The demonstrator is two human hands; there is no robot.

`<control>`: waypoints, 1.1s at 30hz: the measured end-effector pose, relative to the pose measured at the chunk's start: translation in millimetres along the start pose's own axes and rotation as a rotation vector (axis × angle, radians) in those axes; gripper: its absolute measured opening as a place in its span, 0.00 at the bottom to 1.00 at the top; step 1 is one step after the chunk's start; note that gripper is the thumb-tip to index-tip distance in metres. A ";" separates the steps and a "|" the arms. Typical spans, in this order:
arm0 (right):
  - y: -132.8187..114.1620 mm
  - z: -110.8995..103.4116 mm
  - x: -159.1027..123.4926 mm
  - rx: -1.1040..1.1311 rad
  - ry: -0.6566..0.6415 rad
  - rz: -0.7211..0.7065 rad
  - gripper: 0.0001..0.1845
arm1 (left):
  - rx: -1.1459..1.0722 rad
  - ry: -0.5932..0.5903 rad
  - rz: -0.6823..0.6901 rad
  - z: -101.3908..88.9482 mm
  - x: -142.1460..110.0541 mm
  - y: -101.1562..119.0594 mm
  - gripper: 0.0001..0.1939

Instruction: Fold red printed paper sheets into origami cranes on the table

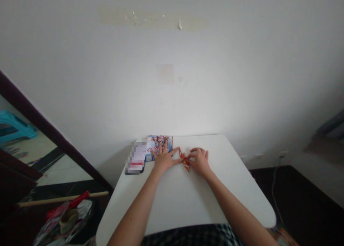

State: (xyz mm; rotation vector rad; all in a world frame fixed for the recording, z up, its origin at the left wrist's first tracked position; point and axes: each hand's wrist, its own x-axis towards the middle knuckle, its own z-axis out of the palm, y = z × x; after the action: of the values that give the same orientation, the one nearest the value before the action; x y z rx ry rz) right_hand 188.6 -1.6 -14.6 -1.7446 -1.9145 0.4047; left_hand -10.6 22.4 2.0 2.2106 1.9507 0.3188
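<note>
A small piece of folded red-and-white patterned paper (186, 166) lies slantwise on the white table (185, 203). My left hand (164, 160) is spread flat, its fingers resting over a colourful printed sheet or booklet (151, 155). The thumb and index finger of that hand reach out to the folded paper and touch it at its left side. From the right, my right hand (199, 162) pinches the middle of the folded paper between thumb and fingers. The fingertips hide part of its folds.
A phone (137, 163) with a blurred screen lies by the table's left edge. The table's far edge meets a white wall (242, 77). On the floor at left are a wooden stick (99, 194) and a plastic bag (80, 217); a cable (273, 185) hangs at right.
</note>
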 end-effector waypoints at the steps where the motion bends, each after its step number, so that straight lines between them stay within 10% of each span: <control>1: 0.5 0.5 0.0 0.000 0.000 0.000 0.04 | 0.002 -0.001 -0.002 0.3 -0.2 -0.3 0.37; 16: 3.2 -9.1 -1.3 -0.036 -0.008 -0.009 0.08 | -0.053 0.157 0.164 6.6 -16.1 12.7 0.14; 33: 5.1 -7.9 0.2 -0.021 -0.024 -0.020 0.12 | -0.028 0.030 0.064 2.6 -2.5 1.0 0.30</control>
State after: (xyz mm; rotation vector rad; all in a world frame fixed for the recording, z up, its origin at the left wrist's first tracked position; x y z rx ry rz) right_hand 197.2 -1.7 -10.8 -1.7393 -1.9582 0.4009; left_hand -9.3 19.8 -0.4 2.2676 1.8811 0.3882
